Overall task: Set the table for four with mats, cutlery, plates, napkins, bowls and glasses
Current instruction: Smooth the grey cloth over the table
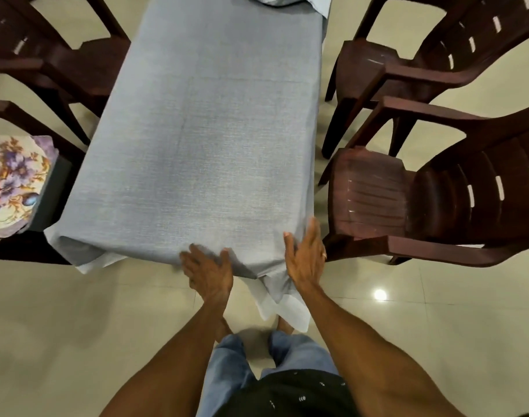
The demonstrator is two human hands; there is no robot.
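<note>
A grey-blue tablecloth covers the whole long table in front of me; nothing stands on it. My left hand lies flat on the cloth at the near edge, fingers spread. My right hand presses, fingers apart, against the cloth at the near right corner, where it hangs down in a fold with a white lining. A stack of floral mats rests on a chair seat at the left.
Two dark brown plastic armchairs stand on the right, and two on the left. More folded cloth lies at the table's far end. The floor is glossy beige tile.
</note>
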